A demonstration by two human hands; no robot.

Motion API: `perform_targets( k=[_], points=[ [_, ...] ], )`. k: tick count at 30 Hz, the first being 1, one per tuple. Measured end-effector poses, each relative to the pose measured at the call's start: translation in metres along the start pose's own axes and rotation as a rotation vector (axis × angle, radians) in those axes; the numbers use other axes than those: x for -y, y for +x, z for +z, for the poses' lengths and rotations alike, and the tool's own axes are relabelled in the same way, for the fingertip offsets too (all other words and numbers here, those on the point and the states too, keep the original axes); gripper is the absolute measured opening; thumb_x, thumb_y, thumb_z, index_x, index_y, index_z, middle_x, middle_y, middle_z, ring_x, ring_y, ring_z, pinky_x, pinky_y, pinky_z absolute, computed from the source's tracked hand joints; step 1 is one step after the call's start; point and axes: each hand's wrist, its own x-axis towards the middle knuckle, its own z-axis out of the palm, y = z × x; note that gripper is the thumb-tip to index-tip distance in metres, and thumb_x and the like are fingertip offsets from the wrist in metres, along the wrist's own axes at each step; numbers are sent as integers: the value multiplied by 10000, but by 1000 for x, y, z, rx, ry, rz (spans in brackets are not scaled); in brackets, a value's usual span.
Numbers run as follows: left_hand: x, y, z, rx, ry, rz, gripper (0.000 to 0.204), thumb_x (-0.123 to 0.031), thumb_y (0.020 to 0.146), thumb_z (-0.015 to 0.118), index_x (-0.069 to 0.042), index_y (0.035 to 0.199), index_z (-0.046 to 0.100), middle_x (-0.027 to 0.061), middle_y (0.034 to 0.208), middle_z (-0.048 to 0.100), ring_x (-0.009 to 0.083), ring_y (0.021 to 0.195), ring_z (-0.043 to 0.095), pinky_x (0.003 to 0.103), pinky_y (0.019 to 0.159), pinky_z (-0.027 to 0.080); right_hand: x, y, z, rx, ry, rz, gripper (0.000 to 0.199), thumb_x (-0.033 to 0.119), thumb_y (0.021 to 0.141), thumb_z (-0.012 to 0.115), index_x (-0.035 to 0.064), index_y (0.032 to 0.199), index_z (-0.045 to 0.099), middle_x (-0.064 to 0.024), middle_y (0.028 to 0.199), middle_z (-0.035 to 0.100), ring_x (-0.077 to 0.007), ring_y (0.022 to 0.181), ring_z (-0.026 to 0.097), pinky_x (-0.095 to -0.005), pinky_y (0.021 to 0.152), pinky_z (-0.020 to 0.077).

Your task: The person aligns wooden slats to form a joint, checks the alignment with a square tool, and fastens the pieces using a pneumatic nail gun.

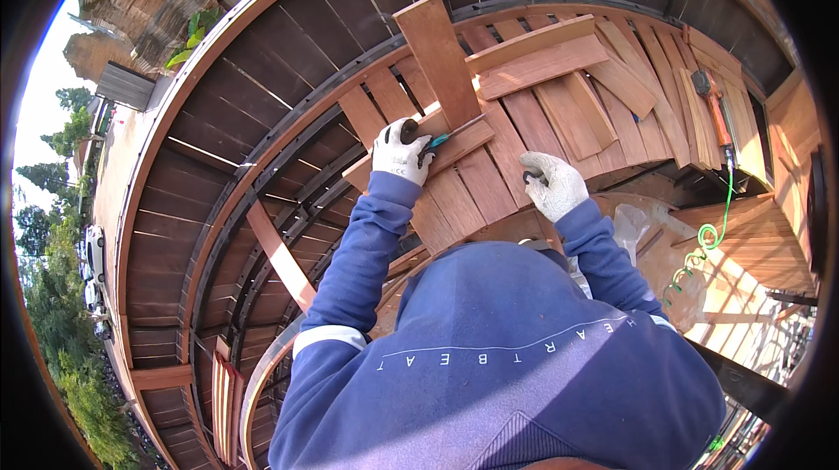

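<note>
Sunlit dark wooden fence [262,59] (outdoors), green trees [52,313] beyond.

This is an outdoor building site, up high on a wooden deck [489,182] that is being made. Loose reddish boards [559,59] lie piled about. A power tool [712,107] with a green curly hose [699,252] rests nearby. Trees [52,313] stand far below.
</note>
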Motion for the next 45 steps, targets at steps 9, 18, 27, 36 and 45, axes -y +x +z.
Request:
perform_targets(
  k=[9, 18, 27, 36, 45],
  points=[
    [-6, -1, 0, -17, -20, -12, 325, -101, 646, 776, -129, 964, 713, 99, 1134, 574, 308, 1059, 565, 417, 910, 480, 86, 58, -5, 21, 365, -118, 558, -32, 798, 682, 50, 1327, 526, -77, 919, 653, -123, 766, 620, -265, 717, 524],
    [-15, 14, -17, 137, -67, -203, 650, -156, 726, 774, -82, 1312, 501, 131, 1171, 557, 321, 1081, 568, 398, 934, 476, 48, 76, 23, -107, 449, 88, 514, -8, 779, 707, 39, 1268, 556, -107, 1049, 664, -186, 919, 650, -295, 819, 527],
    [-16, 13, -14, 159, 23, -163, 616, -209, 743, 761, -72, 1291, 514, 119, 1200, 558, 310, 1128, 555, 398, 957, 464, 5, 87, 48, -43, -196, -131, 673, 241, 758, 738, 34, 1342, 477, -193, 1262, 566, -356, 1165, 528, -426, 1030, 405],
    [-13, 16, -9, 210, 107, -140, 573, -271, 766, 733, -82, 1268, 532, 105, 1243, 602, 304, 1097, 600, 394, 936, 481, 10, 105, 57, -27, -91, -138, 627, 165, 738, 737, 73, 1313, 505, -187, 1113, 625, -366, 1008, 591, -433, 885, 479],
    [-10, 32, -14, 373, 80, -151, 569, -279, 785, 703, -91, 1286, 508, 127, 1216, 624, 308, 1064, 624, 392, 906, 504, 20, 112, 42, 107, 116, -154, 700, 48, 768, 698, 45, 1409, 416, -169, 1132, 622, -230, 886, 611, -324, 830, 516]
  ],
)
